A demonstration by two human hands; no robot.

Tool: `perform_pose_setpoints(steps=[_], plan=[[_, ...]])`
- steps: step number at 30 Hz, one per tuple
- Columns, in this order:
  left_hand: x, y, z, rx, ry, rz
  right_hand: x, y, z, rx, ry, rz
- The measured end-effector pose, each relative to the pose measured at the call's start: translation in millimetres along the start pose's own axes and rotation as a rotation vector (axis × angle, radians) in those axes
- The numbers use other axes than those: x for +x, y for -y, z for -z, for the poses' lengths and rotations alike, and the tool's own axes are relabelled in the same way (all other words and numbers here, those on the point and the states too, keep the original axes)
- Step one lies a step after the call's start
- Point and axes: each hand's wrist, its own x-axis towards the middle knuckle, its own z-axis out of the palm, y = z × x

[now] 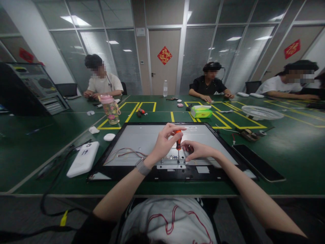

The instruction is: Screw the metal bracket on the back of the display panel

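Note:
A flat monitor panel (pixel 142 135) with a black frame lies face down on the green table in front of me. My left hand (pixel 164 142) is closed round the orange handle of a small screwdriver (pixel 178 142), held upright with its tip on a metal bracket (pixel 172 162) at the panel's near edge. My right hand (pixel 196 150) pinches the screwdriver's shaft low down, fingers resting on the bracket. Thin coloured wires (pixel 124 153) run across the panel to the left of my hands.
A white box (pixel 83 158) and a black cable lie left of the panel, a dark slab (pixel 257 162) to its right. Farther off stand a pink bottle (pixel 111 109), a green tissue box (pixel 201 112), a white fan grille (pixel 262 112) and a computer case (pixel 38 88). Three people sit across the table.

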Motion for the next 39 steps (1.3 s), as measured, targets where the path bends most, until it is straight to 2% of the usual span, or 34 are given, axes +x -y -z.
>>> perform_pose_setpoints(steps=[5,15,19,25,31,36,39], plan=[[0.0,1.4,1.5,-0.048,0.044,0.027,-0.5,1.1,0.1,0.000,0.000,-0.025],[-0.7,0.1,-0.1,-0.030,0.029,0.012,-0.8,6.0,0.3,0.031,0.007,-0.019],[-0.1,0.5,1.0,-0.113,0.063,0.041,-0.5,4.3,0.0,0.028,0.010,-0.024],[-0.5,-0.2,-0.8,-0.030,-0.024,-0.003,-0.1,3.3,-0.3,0.011,0.008,0.007],[-0.2,1.7,-0.3,-0.154,0.009,0.076,-0.5,3.9,-0.5,0.038,0.009,-0.025],[-1.1,0.0,-2.4,-0.025,-0.024,0.008,-1.0,5.7,0.0,0.041,0.012,-0.009],[-1.4,1.3,-2.4,-0.105,-0.007,0.033,-1.2,5.9,0.3,0.033,0.010,-0.022]])
